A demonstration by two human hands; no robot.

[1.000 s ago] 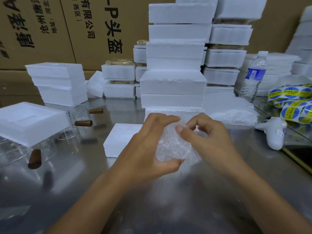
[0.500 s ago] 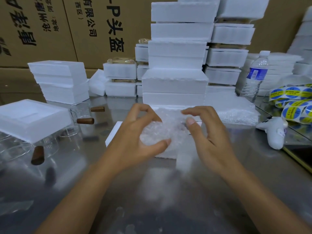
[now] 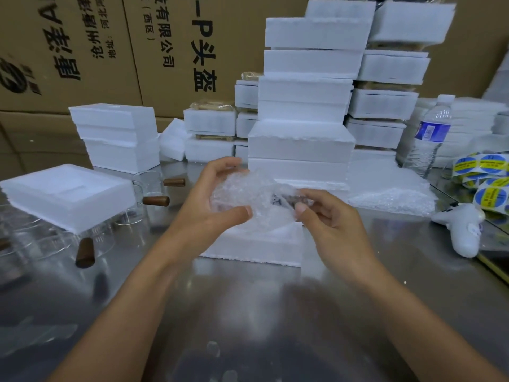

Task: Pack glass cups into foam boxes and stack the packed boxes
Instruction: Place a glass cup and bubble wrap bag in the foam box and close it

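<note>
Stainless table (image 3: 261, 312) is carrying everything. Left hand (image 3: 203, 208) is gripping a bubble-wrap bundle (image 3: 245, 197): fingers (image 3: 225, 164) curling over its far side, thumb pressing the near side. Right hand (image 3: 330, 227) is pinching the bundle's right end between thumb and curled fingers. Something dark is showing through the wrap there, can't tell what.

Bundle is sitting over an open foam box (image 3: 256, 245) lying flat on the table right under both hands. Can't tell if the wrap's lower edge is touching the box rim.

Edges and room:
- Box's near edge is facing the person, with a wide stretch of table showing in front of it.
- Tall foam box stack (image 3: 303, 144) is standing just behind the box, closing off the far side.
- Left: glass cups (image 3: 143, 194) with wooden handles are lying under a foam lid (image 3: 66, 194), well apart from the box, with a gap between.
- Right: loose bubble wrap pile (image 3: 391, 194), white handheld device (image 3: 465, 235), sticker rolls (image 3: 482, 168) and water bottle (image 3: 431, 133) are crowding the table's right edge.
- Cardboard cartons (image 3: 82, 51) are walling the back.
</note>
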